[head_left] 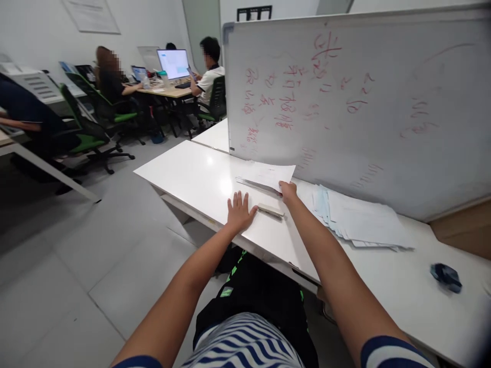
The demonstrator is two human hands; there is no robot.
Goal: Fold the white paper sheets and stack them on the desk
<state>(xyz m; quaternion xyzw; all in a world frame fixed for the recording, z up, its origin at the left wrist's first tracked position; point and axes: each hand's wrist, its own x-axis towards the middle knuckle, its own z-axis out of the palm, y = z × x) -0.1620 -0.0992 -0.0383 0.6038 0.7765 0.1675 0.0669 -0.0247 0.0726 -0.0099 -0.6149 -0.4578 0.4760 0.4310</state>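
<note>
My left hand [240, 213] lies flat with fingers spread on the white table [184, 166], its thumb at the near end of a pale stapler [270, 211]. My right hand [287, 190] is closed on the right edge of some paper sheets [266, 175], which are slightly lifted on that side. The stapler lies between my two hands, nearer to me than the sheets. To the right of my right arm, a fanned stack of papers [368, 217] rests on the table.
A whiteboard [376, 153] with red writing stands along the table's back edge. A dark blue object [446, 277] sits at the right, with a brown cardboard box [466, 227] behind it. Other people sit at desks at the back left, among green-seated office chairs [125, 117].
</note>
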